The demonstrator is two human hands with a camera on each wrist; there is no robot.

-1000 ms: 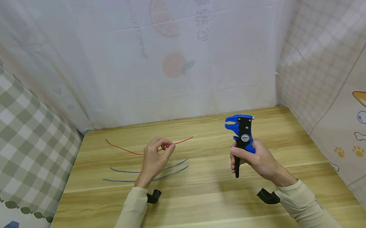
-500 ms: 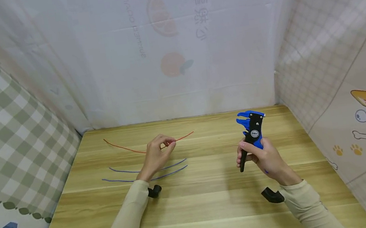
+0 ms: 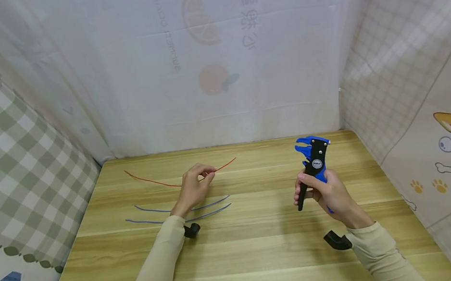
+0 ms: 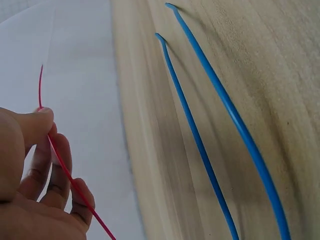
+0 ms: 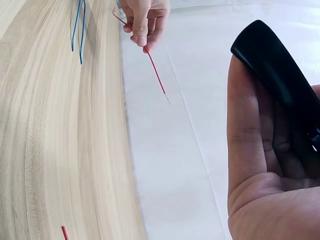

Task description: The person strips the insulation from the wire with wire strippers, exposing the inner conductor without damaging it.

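In the head view my left hand (image 3: 207,174) pinches a thin red wire (image 3: 225,165) near its middle and holds it just above the wooden table (image 3: 251,253). The left wrist view shows the red wire (image 4: 60,165) running between thumb and fingers. Two blue wires (image 3: 148,209) lie on the table under that hand, also seen close up as blue wires (image 4: 200,145). My right hand (image 3: 324,190) grips the black handles of a blue and black wire stripper (image 3: 313,156), held upright with its head pointing away. In the right wrist view the black handle (image 5: 280,80) sits in my palm.
Patterned cloth walls close the table at the back (image 3: 217,88), left (image 3: 13,157) and right (image 3: 421,106). A tiny red wire scrap (image 5: 64,232) lies on the wood. Bare table lies between my hands and toward the front edge.
My right hand has carried the stripper to the right and a little farther away. My left hand has moved the red wire slightly toward the back wall.
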